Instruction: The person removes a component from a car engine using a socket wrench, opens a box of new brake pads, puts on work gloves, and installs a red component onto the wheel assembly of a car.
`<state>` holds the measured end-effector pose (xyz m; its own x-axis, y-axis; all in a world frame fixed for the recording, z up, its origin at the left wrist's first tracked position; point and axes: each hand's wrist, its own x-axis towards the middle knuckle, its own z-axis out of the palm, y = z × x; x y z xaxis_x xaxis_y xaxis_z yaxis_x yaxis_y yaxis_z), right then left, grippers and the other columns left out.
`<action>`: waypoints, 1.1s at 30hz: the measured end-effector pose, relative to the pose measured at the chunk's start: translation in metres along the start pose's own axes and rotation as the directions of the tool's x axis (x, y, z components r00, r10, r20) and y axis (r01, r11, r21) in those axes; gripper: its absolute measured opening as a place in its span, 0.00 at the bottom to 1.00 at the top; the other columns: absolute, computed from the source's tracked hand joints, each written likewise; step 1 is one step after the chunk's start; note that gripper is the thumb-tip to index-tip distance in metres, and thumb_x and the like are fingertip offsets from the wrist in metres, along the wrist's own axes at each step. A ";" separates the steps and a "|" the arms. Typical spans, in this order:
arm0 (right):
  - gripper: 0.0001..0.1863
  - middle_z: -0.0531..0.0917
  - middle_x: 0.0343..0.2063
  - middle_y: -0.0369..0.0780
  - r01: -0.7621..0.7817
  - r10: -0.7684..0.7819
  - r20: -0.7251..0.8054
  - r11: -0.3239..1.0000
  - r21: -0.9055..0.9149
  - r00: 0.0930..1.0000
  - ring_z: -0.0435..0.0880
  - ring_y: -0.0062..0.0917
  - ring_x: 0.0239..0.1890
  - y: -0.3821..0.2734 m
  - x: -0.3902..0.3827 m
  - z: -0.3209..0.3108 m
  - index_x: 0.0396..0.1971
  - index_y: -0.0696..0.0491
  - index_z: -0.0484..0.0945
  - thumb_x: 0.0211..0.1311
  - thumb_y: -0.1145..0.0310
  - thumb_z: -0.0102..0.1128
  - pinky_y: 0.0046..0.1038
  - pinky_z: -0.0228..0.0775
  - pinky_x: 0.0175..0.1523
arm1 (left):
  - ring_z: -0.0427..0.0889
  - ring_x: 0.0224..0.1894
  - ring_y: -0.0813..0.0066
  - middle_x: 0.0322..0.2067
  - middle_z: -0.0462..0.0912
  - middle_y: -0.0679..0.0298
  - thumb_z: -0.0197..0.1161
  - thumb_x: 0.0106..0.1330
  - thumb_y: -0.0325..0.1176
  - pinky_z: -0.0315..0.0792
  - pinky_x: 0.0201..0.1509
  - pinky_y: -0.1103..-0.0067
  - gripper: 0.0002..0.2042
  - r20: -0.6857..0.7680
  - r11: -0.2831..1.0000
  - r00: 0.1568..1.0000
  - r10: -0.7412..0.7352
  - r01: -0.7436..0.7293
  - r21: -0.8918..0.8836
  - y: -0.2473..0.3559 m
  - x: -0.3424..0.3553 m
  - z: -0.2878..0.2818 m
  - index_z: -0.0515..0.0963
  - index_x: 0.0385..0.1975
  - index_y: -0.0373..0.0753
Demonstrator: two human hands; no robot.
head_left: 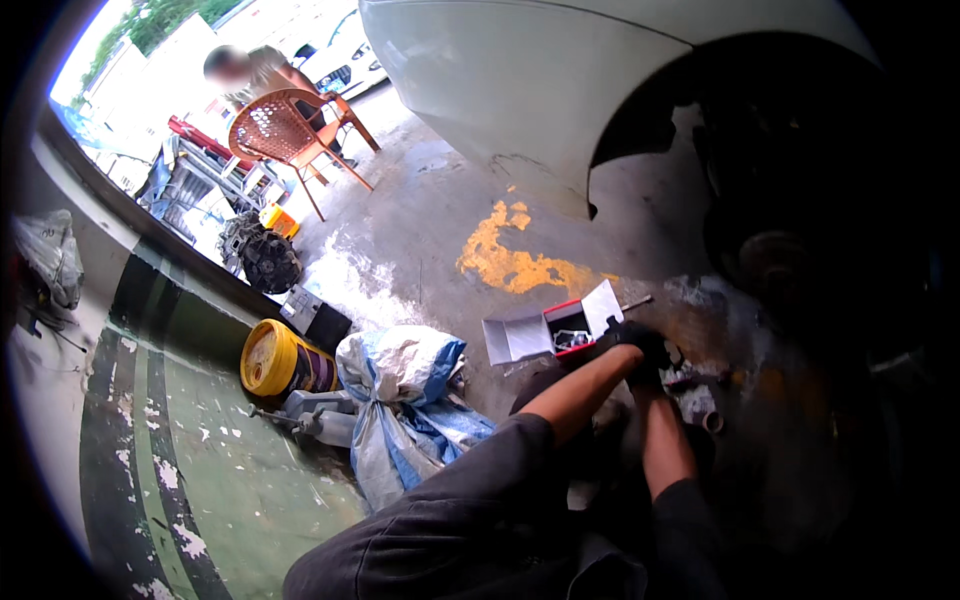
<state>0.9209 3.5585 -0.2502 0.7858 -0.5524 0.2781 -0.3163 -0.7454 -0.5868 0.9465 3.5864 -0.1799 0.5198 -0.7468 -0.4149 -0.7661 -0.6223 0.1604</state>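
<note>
My left hand (638, 340), in a black glove, is low over the floor just right of an open cardboard box (505, 342). The box has white flaps and red edges, and shiny metal parts (572, 338) lie inside it. Close against the left one, my right hand (647, 374) also wears a dark glove. The fingers of both hands merge into the shadow, so what they hold, if anything, is hidden. A slim metal rod or tool handle (638, 302) lies beyond my hands. Near my right hand are small dark parts, among them a ring-shaped piece (712, 422).
A white car body (520, 90) with a dark wheel arch overhangs the right. On the left are a blue-white sack (400, 400), a yellow-lidded bucket (270, 360), and a dark mechanical unit (262, 255). Farther off, a person (265, 75) sits in a brown chair (285, 130).
</note>
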 end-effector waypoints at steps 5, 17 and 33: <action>0.30 0.72 0.59 0.46 -0.026 0.027 -0.023 0.999 0.023 0.999 0.68 0.40 0.62 0.000 0.005 -0.007 0.62 0.50 0.68 0.61 0.54 0.57 0.49 0.51 0.70 | 0.80 0.52 0.57 0.48 0.83 0.63 0.65 0.50 0.57 0.66 0.57 0.53 0.22 -0.075 0.997 0.997 0.006 -0.012 -0.080 -0.005 0.025 0.012 0.84 0.41 0.52; 0.31 0.71 0.60 0.45 -0.075 0.079 -0.032 0.991 0.115 0.996 0.67 0.39 0.63 0.016 -0.025 -0.005 0.62 0.51 0.67 0.61 0.55 0.57 0.47 0.50 0.70 | 0.85 0.40 0.51 0.37 0.85 0.53 0.64 0.53 0.48 0.77 0.42 0.60 0.15 -0.455 0.978 0.875 0.164 -0.204 -0.040 0.002 -0.013 0.024 0.86 0.31 0.45; 0.31 0.70 0.61 0.44 -0.092 0.095 -0.014 0.987 0.128 0.995 0.65 0.37 0.65 0.019 -0.008 0.026 0.63 0.51 0.66 0.61 0.56 0.57 0.45 0.50 0.71 | 0.84 0.38 0.50 0.34 0.85 0.51 0.63 0.55 0.46 0.77 0.40 0.60 0.14 -0.392 0.930 0.895 0.211 -0.307 -0.200 -0.028 0.033 0.053 0.85 0.29 0.42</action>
<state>0.9225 3.5580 -0.2833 0.7445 -0.6260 0.2321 -0.3169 -0.6374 -0.7024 0.9649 3.5916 -0.2461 0.4523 -0.8917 0.0137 -0.7965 -0.3970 0.4560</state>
